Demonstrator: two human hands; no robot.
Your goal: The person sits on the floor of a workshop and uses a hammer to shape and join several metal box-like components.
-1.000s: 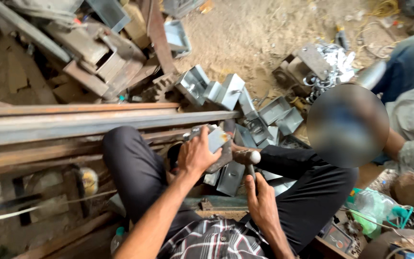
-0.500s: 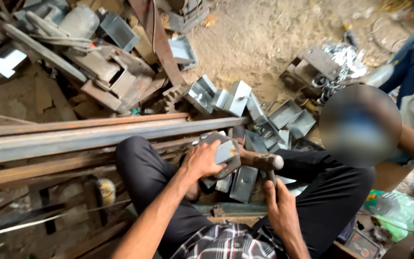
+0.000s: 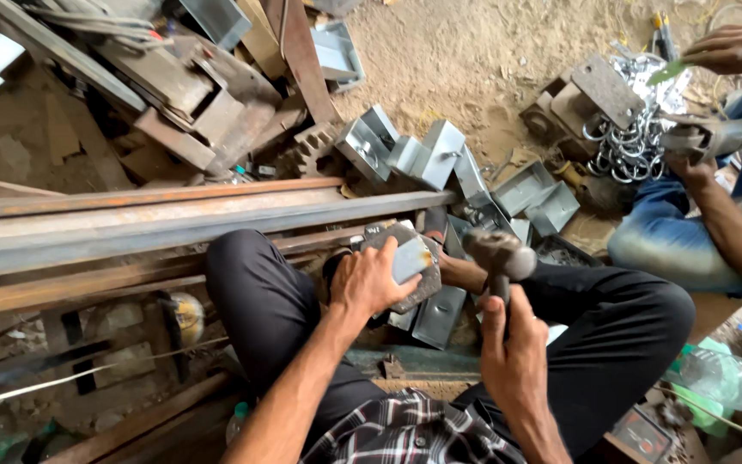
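Note:
My left hand (image 3: 378, 279) grips a small grey metal box piece (image 3: 411, 260) and presses it onto a dark steel block between my knees. My right hand (image 3: 513, 357) is closed around the handle of a hammer (image 3: 500, 256), whose head is raised just right of the box piece. I sit on the ground in black trousers and a checked shirt.
Long rusty steel bars (image 3: 130, 219) lie across my left. Several folded grey metal boxes (image 3: 440, 159) are piled ahead on the sand. A scrap heap (image 3: 191, 94) fills the upper left. A co-worker's hand (image 3: 732, 50) and jeans-clad leg are at right, by metal rings (image 3: 629, 150).
The hammer head has risen and now hangs above and right of the box piece. My left hand keeps its hold. The view has shifted, showing the co-worker's hands at right.

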